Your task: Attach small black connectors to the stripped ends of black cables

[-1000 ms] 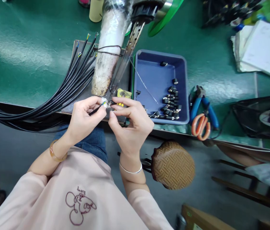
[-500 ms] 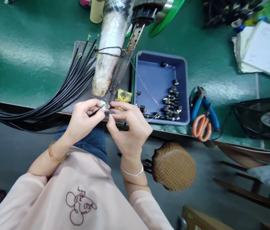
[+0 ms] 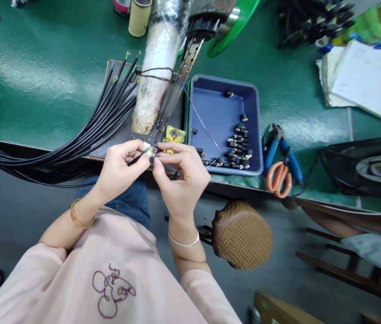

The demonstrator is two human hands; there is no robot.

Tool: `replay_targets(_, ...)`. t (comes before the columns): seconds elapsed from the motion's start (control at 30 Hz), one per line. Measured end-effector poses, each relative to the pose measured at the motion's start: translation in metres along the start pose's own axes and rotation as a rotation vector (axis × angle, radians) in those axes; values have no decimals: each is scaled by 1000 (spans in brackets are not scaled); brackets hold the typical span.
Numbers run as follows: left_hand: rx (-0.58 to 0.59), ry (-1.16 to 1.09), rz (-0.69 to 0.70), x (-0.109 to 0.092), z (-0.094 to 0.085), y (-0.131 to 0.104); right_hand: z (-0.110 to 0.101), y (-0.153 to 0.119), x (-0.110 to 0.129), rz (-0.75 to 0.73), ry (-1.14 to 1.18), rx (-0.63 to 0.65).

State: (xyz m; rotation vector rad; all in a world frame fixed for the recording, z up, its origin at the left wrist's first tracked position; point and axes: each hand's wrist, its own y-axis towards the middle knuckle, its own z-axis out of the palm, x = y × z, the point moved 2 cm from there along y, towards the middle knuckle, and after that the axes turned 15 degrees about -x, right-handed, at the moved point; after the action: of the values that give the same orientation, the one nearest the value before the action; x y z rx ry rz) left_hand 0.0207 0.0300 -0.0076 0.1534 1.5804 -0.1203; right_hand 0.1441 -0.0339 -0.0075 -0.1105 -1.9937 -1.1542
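My left hand [image 3: 118, 168] pinches a black cable close to its stripped end, where blue and yellow wires [image 3: 148, 149] show beside a white bit at the fingertips. My right hand [image 3: 185, 173] is closed, thumb against fingers, on a small metal-ended connector [image 3: 154, 151] that meets the wires. Just above the fingertips is the lower end of a soldering iron [image 3: 181, 74] that slants down from a stand. A worn yellow sponge [image 3: 175, 133] lies right behind my right fingers. Thin solder wire [image 3: 201, 118] passes over the tray towards my right hand; its end is hidden.
A blue tray [image 3: 223, 80] holds several black connectors [image 3: 238, 145]. Left lies a bundle of black cables [image 3: 85, 135]. Blue-handled cutters [image 3: 290, 159] and orange-handled scissors [image 3: 278, 180] lie right of the tray. A wrapped white tube [image 3: 155, 94] leans over the bench; a stool [image 3: 242, 234] stands below.
The camera view has shifted slightly, so the tray and tools appear a little further left. Both hands keep their grip at the same spot, the right fingers slightly closer to the left.
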Motion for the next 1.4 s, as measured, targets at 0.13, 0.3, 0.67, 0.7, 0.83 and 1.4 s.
replay_targets(0.13,-37,-2,41,0,3,2,5,1,-4,74,3,4)
replay_targets(0.3,-78,40,83,-6,3,2,6,4,-3,47,-10,-35)
replay_targets(0.67,-91,65,69,-10,3,3,-1,7,9,-111,-95,-22)
replay_targets(0.7,-86,60,67,-9,2,2,-1,7,9,-117,-95,-22)
replay_targets(0.83,-58,65,47,-6,2,0,-3,4,6,-138,-78,-1)
replay_targets(1.4,12,-72,-61,-7,-7,-11,-9,0,3,77,17,17)
